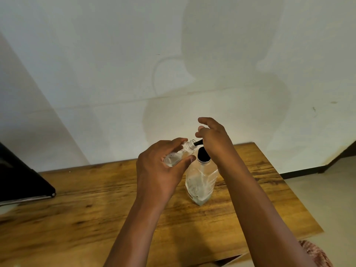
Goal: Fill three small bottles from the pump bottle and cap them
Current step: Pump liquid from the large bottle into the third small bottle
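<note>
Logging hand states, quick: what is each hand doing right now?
Left hand: grips the small bottle.
Right hand: open, presses the pump head of the pump bottle.

clear small bottle (178,156) tilted at pump bottle (201,182) spout

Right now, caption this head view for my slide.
Left hand tilts small bottle to pump bottle spout; right hand presses pump.

Pump bottle (200,182) clear glossy plastic; table (77,199) grained wood, matt.
</note>
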